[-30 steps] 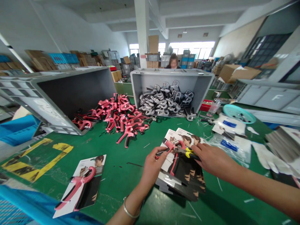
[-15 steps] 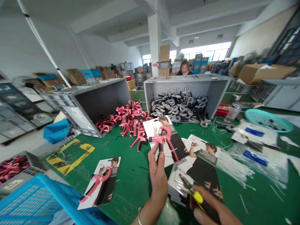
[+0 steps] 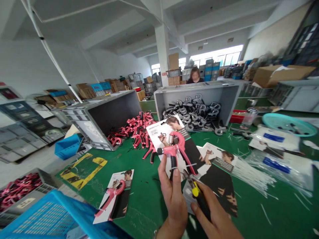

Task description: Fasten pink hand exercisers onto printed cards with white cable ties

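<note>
My left hand is closed on a pink and black hand grip strengthener lying against its printed backing card. A white cable tie sticks out across the strengthener's handles. My right hand grips cutting pliers with yellow and black handles; their jaws are close to the card's lower edge, below the tie end. Under my hands lies a stack of printed cards. To the left, another pink strengthener lies tied on its card on the green table.
One grey crate lies tipped with pink strengtheners spilling out; another grey crate holds grey-black ones. White cable ties, plastic bags and a turquoise tray are right. A blue basket stands front left. A person is behind.
The pliers in my right hand have moved up and left, close to the card and cable tie. My left hand still holds the strengthener and card, now slightly nearer. The view has shifted a little.
</note>
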Motion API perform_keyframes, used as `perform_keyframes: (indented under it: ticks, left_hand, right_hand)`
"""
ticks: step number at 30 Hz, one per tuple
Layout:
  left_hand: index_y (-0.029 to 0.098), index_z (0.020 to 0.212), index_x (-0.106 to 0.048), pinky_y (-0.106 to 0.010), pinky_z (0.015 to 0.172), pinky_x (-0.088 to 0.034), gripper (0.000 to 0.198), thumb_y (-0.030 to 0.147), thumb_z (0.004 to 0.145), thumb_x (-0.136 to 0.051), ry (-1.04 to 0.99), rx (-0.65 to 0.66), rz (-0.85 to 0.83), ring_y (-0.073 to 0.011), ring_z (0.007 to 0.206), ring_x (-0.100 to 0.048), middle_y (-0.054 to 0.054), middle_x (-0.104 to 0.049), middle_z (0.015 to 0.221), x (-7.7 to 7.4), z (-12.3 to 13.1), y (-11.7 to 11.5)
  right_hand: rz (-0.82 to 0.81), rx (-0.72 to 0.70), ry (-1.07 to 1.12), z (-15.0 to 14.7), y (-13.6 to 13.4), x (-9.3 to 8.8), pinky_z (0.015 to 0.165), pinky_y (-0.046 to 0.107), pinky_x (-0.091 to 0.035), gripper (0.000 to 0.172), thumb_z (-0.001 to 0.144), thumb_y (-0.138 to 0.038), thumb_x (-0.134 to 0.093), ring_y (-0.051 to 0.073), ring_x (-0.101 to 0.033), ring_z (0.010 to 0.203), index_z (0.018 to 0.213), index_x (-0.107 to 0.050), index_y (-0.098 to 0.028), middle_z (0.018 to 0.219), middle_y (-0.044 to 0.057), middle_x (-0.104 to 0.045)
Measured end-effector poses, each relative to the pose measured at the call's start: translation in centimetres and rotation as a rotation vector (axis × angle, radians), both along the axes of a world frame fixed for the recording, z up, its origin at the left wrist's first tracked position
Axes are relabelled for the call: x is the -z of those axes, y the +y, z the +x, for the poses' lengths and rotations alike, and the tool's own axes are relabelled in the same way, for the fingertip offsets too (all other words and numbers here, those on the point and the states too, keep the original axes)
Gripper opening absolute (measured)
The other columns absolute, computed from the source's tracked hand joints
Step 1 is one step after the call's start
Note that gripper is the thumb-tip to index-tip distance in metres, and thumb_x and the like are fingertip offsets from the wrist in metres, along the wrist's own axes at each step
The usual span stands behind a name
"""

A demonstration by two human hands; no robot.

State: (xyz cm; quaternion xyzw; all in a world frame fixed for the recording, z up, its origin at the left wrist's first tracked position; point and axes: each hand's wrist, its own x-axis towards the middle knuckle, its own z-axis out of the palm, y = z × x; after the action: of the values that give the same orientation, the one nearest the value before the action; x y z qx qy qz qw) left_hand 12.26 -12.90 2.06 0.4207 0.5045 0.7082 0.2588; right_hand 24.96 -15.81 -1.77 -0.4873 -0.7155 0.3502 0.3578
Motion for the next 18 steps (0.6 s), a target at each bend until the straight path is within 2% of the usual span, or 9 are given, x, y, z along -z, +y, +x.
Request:
perform_keyframes:
  ticks: [8, 13, 18]
  left_hand:
    - [0.024, 0.146, -0.041, -0.029, 0.113, -0.036, 0.049, 0.033, 0.099, -0.049, -0.030, 0.002, 0.030, -0.0228, 0.145, -0.033, -0.006, -0.036, 0.157, 0.4, 0.2, -0.3]
    - [0.026, 0.145, -0.044, -0.027, 0.112, -0.036, 0.047, 0.032, 0.099, -0.051, -0.039, 0.028, 0.039, -0.0208, 0.142, -0.037, -0.006, -0.044, 0.152, 1.0, 0.2, -0.1]
    - [0.027, 0.143, -0.047, -0.028, 0.113, -0.035, 0.046, 0.032, 0.097, -0.054, -0.103, 0.051, 0.024, -0.0213, 0.141, -0.039, -0.006, -0.044, 0.152, 1.2, -0.2, -0.3]
  right_hand:
    - [0.049, 0.009, -0.002, -0.5, 0.0, 0.5, 0.114, 0.045, -0.037, 0.050, 0.099, -0.040, -0.045, 0.026, -0.045, 0.136, 0.145, -0.038, -0.022, 0.147, 0.012, -0.049]
    - [0.081, 0.021, -0.005, -0.7, 0.4, 0.2, 0.109, 0.039, -0.044, 0.042, 0.099, -0.036, -0.044, 0.024, -0.055, 0.127, 0.138, -0.047, -0.022, 0.138, 0.010, -0.058]
    - [0.063, 0.017, 0.002, -0.8, 0.9, -0.1, 0.101, 0.037, -0.051, 0.040, 0.097, -0.041, -0.047, 0.025, -0.063, 0.118, 0.130, -0.057, -0.021, 0.131, 0.011, -0.065]
